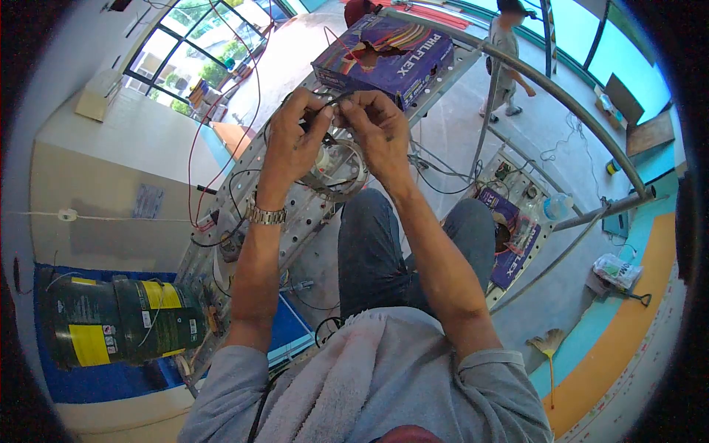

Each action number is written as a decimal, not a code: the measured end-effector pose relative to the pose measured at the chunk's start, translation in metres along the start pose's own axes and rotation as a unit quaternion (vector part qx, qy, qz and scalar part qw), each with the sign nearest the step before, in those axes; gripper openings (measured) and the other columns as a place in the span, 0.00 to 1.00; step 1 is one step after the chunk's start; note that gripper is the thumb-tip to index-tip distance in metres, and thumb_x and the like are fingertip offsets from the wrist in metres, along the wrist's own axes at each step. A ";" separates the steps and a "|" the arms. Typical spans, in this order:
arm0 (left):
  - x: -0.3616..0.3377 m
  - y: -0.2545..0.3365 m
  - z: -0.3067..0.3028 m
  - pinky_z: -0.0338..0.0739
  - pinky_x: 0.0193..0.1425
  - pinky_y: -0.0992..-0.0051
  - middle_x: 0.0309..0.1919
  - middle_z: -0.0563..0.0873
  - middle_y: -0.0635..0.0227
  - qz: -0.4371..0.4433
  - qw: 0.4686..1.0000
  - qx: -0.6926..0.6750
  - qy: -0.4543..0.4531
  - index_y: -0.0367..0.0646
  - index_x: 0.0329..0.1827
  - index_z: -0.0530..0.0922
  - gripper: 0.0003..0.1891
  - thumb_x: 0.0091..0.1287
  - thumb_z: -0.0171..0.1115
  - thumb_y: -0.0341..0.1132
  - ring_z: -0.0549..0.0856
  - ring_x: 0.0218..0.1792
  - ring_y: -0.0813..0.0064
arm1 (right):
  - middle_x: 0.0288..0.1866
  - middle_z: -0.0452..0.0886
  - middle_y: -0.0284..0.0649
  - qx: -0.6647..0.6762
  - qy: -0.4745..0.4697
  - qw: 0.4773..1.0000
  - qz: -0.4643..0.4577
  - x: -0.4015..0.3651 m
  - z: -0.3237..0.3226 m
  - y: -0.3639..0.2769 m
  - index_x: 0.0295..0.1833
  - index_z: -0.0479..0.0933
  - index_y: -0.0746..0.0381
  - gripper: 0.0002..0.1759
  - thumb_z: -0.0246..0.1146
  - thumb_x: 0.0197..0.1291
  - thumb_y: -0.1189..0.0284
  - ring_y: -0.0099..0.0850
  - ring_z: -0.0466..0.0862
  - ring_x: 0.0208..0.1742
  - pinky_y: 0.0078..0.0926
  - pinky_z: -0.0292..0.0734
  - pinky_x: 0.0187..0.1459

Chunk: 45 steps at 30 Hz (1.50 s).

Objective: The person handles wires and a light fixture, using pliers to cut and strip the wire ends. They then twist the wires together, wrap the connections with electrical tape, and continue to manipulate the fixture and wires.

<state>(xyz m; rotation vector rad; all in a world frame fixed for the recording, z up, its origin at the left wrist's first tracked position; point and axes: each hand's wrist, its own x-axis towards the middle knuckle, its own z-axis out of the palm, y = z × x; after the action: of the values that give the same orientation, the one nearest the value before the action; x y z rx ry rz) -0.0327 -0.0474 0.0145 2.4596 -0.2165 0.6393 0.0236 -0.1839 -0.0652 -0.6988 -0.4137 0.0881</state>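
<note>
My left hand [299, 136], with a metal watch at the wrist, is raised with its thumb and fingers pinched together. Close beside it, my right hand [377, 133] pinches too, and the fingertips of both nearly meet. A thin black wire [339, 98] runs between them; the fingers cover most of it. Just below the hands, a round white and grey ring-shaped fixture [354, 171] rests on the perforated metal plank [255, 173]. Past my fingers lies a purple Philflex wire box [347, 63] with a torn hole in its top.
A second purple box [506, 266] sits on a lower platform at right, near a plastic bottle [557, 207]. Curved metal pipe [583, 92] arches over that side. Stacked dark buckets [118, 317] stand at left. Red wires [193, 159] hang nearby. Another person [506, 63] walks on the floor beyond.
</note>
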 end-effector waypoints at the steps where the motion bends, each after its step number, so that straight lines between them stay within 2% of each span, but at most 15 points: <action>1: 0.000 0.000 0.000 0.80 0.42 0.65 0.34 0.84 0.58 0.002 1.000 0.000 0.000 0.37 0.44 0.78 0.07 0.74 0.68 0.30 0.86 0.34 0.65 | 0.43 0.87 0.38 -0.001 0.004 1.000 -0.001 0.000 0.000 0.001 0.48 0.81 0.69 0.06 0.68 0.74 0.76 0.24 0.85 0.43 0.25 0.82 0.48; 8: -0.001 0.007 -0.002 0.80 0.43 0.65 0.35 0.84 0.58 -0.003 1.000 -0.005 -0.002 0.37 0.45 0.79 0.06 0.74 0.68 0.29 0.85 0.35 0.64 | 0.44 0.88 0.38 -0.030 -0.009 1.000 0.003 0.002 -0.008 -0.001 0.50 0.82 0.68 0.07 0.68 0.72 0.75 0.25 0.87 0.44 0.25 0.83 0.49; 11: 0.000 0.008 -0.002 0.79 0.43 0.65 0.35 0.84 0.58 0.049 0.999 0.015 0.000 0.37 0.45 0.79 0.06 0.73 0.68 0.28 0.85 0.35 0.62 | 0.46 0.88 0.37 -0.055 -0.042 0.997 0.025 0.002 -0.012 -0.021 0.52 0.83 0.68 0.09 0.68 0.72 0.75 0.25 0.87 0.45 0.25 0.83 0.50; 14: 0.000 0.008 -0.001 0.77 0.47 0.70 0.36 0.81 0.63 0.057 0.998 0.014 -0.003 0.36 0.43 0.80 0.06 0.74 0.69 0.29 0.81 0.39 0.70 | 0.47 0.89 0.37 -0.105 -0.077 0.991 0.040 0.004 -0.020 -0.030 0.54 0.84 0.68 0.11 0.68 0.72 0.73 0.25 0.87 0.45 0.26 0.83 0.51; 16: 0.000 0.005 -0.001 0.77 0.47 0.70 0.36 0.81 0.63 0.079 0.996 0.030 -0.002 0.36 0.43 0.80 0.05 0.73 0.69 0.27 0.81 0.39 0.70 | 0.46 0.89 0.37 -0.155 -0.095 0.982 0.046 0.009 -0.025 -0.033 0.54 0.85 0.67 0.12 0.69 0.72 0.70 0.24 0.87 0.45 0.26 0.84 0.52; 22: 0.001 0.004 -0.004 0.78 0.46 0.71 0.38 0.83 0.62 0.107 0.992 0.049 -0.043 0.34 0.41 0.80 0.06 0.68 0.70 0.22 0.83 0.39 0.68 | 0.37 0.87 0.33 -0.363 -0.219 0.901 0.096 0.029 -0.038 -0.070 0.51 0.88 0.66 0.11 0.71 0.70 0.70 0.21 0.85 0.39 0.22 0.82 0.43; 26: 0.001 0.002 -0.004 0.79 0.50 0.70 0.40 0.85 0.61 0.113 0.990 0.025 -0.079 0.32 0.41 0.80 0.07 0.67 0.71 0.22 0.85 0.42 0.66 | 0.36 0.89 0.34 -0.318 -0.323 0.882 0.128 0.045 -0.053 -0.076 0.49 0.89 0.67 0.10 0.72 0.68 0.71 0.23 0.86 0.37 0.24 0.82 0.40; 29: 0.003 -0.002 -0.006 0.78 0.51 0.59 0.39 0.85 0.59 0.100 0.988 -0.019 -0.115 0.35 0.42 0.82 0.05 0.66 0.70 0.23 0.86 0.45 0.54 | 0.40 0.91 0.38 -0.291 -0.362 0.872 0.157 0.049 -0.057 -0.076 0.50 0.89 0.69 0.11 0.70 0.66 0.73 0.27 0.88 0.38 0.28 0.84 0.40; 32: 0.007 0.008 -0.011 0.78 0.49 0.61 0.37 0.85 0.60 0.106 0.982 -0.001 -0.157 0.35 0.42 0.82 0.05 0.67 0.70 0.23 0.86 0.42 0.56 | 0.40 0.91 0.37 -0.290 -0.383 0.860 0.169 0.049 -0.058 -0.077 0.50 0.89 0.68 0.10 0.69 0.68 0.74 0.26 0.87 0.38 0.27 0.83 0.38; 37: 0.006 0.007 -0.007 0.78 0.48 0.63 0.36 0.85 0.61 0.105 0.981 -0.036 -0.160 0.35 0.42 0.82 0.05 0.66 0.71 0.23 0.85 0.40 0.59 | 0.37 0.88 0.32 -0.257 -0.409 0.860 0.164 0.047 -0.068 -0.068 0.52 0.87 0.67 0.09 0.69 0.71 0.73 0.20 0.84 0.37 0.22 0.78 0.39; 40: 0.005 0.002 -0.007 0.79 0.49 0.65 0.37 0.86 0.62 0.089 0.982 -0.063 -0.154 0.36 0.43 0.83 0.05 0.67 0.71 0.23 0.86 0.40 0.62 | 0.37 0.87 0.32 -0.312 -0.379 0.858 0.151 0.042 -0.066 -0.064 0.49 0.85 0.67 0.08 0.69 0.72 0.73 0.20 0.83 0.38 0.22 0.77 0.39; 45: 0.003 0.010 -0.006 0.81 0.50 0.67 0.39 0.88 0.62 0.006 0.992 -0.055 -0.113 0.36 0.48 0.85 0.06 0.73 0.69 0.27 0.87 0.40 0.65 | 0.42 0.87 0.32 -0.123 -0.258 0.950 0.127 0.015 -0.057 -0.049 0.50 0.85 0.63 0.07 0.69 0.72 0.72 0.20 0.83 0.42 0.22 0.78 0.46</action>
<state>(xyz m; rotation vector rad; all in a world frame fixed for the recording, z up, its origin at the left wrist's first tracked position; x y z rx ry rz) -0.0349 -0.0524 0.0253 2.4222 -0.3467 0.3431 0.0574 -0.2527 -0.0684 -0.9759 -0.8447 0.4770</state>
